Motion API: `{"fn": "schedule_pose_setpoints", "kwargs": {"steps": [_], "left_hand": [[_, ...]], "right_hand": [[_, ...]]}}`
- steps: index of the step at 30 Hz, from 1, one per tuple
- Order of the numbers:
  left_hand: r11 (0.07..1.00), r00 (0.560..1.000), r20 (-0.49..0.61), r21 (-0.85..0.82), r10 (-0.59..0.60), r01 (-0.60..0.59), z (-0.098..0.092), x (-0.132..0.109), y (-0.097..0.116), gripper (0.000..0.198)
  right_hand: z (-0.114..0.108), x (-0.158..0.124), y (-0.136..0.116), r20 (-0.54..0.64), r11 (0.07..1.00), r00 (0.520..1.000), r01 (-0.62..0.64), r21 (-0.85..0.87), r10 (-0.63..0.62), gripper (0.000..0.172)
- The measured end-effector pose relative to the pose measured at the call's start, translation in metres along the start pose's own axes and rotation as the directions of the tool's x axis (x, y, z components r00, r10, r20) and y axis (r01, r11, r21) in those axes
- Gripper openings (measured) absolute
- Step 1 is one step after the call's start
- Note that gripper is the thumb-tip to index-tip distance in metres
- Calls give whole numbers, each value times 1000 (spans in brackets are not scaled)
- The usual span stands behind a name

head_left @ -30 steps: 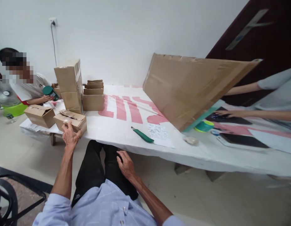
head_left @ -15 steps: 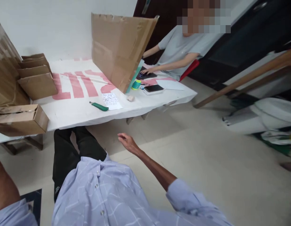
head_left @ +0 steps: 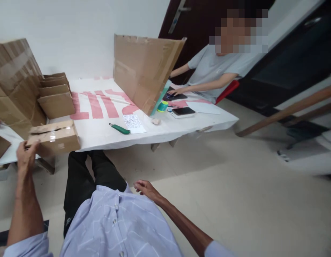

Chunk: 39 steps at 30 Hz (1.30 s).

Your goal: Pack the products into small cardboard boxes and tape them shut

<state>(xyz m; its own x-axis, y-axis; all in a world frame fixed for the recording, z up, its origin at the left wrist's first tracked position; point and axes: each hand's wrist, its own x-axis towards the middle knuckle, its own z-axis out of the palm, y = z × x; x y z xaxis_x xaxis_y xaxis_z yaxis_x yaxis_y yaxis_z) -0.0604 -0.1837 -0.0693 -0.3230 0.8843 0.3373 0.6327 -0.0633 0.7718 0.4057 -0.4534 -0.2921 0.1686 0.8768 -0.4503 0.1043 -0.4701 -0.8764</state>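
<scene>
At the table's near left corner lies a small taped cardboard box (head_left: 58,139). My left hand (head_left: 26,155) grips its left end, thumb on top and fingers over the side; part of the grip is hidden. My right hand (head_left: 146,189) hangs in front of my body, below the table edge, fingers loosely bent and apart with nothing in them. On the white table cover (head_left: 98,137) a green box cutter (head_left: 119,129) lies to the right of the box, beside a printed paper sheet (head_left: 134,124).
Folded cardboard pieces (head_left: 57,101) and a large carton (head_left: 16,85) stand at the left. An upright cardboard panel (head_left: 146,71) divides the table. Behind it a person (head_left: 211,71) sits with hands at a laptop (head_left: 178,95). A phone (head_left: 183,111) and a round tape roll (head_left: 162,106) lie near.
My left hand has come in from the left edge onto the small box. My right hand has dropped a little. The view has shifted left and up.
</scene>
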Motion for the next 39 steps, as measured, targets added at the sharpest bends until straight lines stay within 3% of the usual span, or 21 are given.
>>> {"fn": "schedule_pose_setpoints", "kwargs": {"steps": [2,5,10,13,15,19,24,25,27,29,31,35,39], "left_hand": [[999,998,43,-13,-46,46,10,-19,11,56],[993,983,174,-89,-63,80,25,-42,29,61],[969,969,244,-225,-47,104,39,-57,42,71],[953,974,218,-302,55,14,43,-60,38,71],[951,972,210,-308,108,-40,46,-62,34,67],[959,961,233,-273,149,-82,50,-67,27,62],[938,947,269,-337,173,-75,51,-64,28,55],[930,941,279,-358,190,-82,51,-63,29,53],[915,929,300,-395,218,-87,51,-63,32,51],[909,928,304,-409,216,-78,52,-65,35,49],[917,938,284,-391,200,-77,53,-68,36,49],[930,945,261,-355,196,-94,57,-74,35,49],[931,937,275,-348,216,-112,59,-71,31,47]], "right_hand": [[0,13,-15,12,998,998,57,-41,-57,56],[6,38,-57,-2,957,963,269,-111,-271,58],[40,74,-158,-89,784,782,600,-161,-617,51],[65,85,-206,-89,695,690,704,-146,-718,55],[79,91,-226,-52,662,662,736,-143,-748,59],[93,102,-238,-13,641,647,752,-151,-762,60],[88,115,-237,-2,580,597,779,-236,-802,55],[86,115,-239,-12,540,560,792,-285,-828,54],[84,112,-244,-7,395,431,821,-413,-902,53],[84,106,-253,79,195,275,830,-522,-958,52],[86,99,-263,210,22,169,825,-565,-963,49],[98,94,-279,389,-149,93,823,-548,-917,37],[106,101,-287,436,-177,76,840,-512,-897,15]]}}
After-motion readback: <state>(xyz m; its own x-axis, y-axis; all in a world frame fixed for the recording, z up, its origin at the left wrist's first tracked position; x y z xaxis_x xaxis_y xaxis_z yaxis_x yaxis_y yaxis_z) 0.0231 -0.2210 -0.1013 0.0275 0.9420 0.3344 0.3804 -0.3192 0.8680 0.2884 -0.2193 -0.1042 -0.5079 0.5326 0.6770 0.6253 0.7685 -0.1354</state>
